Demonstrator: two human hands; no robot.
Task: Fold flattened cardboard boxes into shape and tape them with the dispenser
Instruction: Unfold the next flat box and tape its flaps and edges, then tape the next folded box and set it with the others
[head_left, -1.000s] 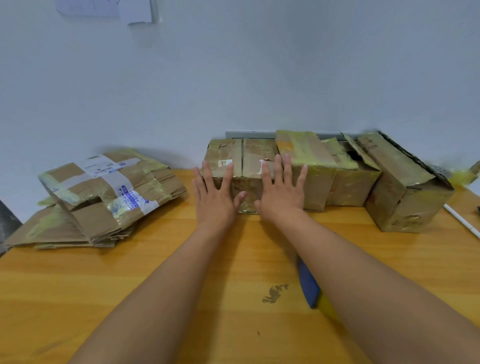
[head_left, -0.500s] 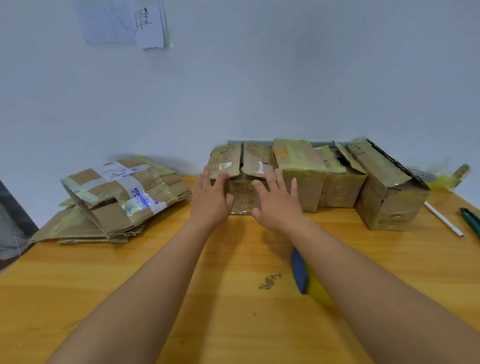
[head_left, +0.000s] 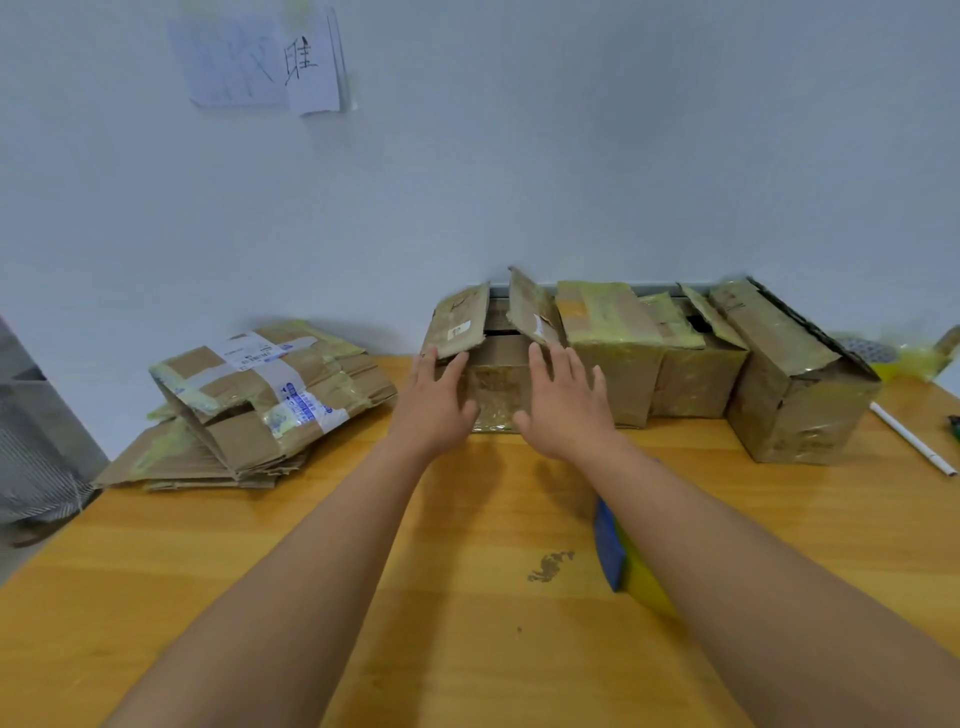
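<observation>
A small cardboard box (head_left: 496, 384) stands at the back of the wooden table (head_left: 363, 597), leftmost in a row against the wall. Its two top flaps stick up loosely. My left hand (head_left: 436, 402) lies with straight fingers against the box's left front, fingertips under the left flap. My right hand (head_left: 563, 400) is spread flat at the box's right front. A stack of flattened, taped boxes (head_left: 249, 405) lies at the left. The blue and yellow tape dispenser (head_left: 621, 556) is on the table, partly hidden under my right forearm.
Three more folded, taped boxes (head_left: 613, 343) (head_left: 691, 364) (head_left: 789, 379) continue the row to the right. A white pen (head_left: 911, 439) and a green tool (head_left: 953, 426) lie at the right edge. Paper notes (head_left: 265, 62) hang on the wall.
Both hands slid back off the box's top down to its front face, and the two top flaps sprang up. The camera view tilted upward.
</observation>
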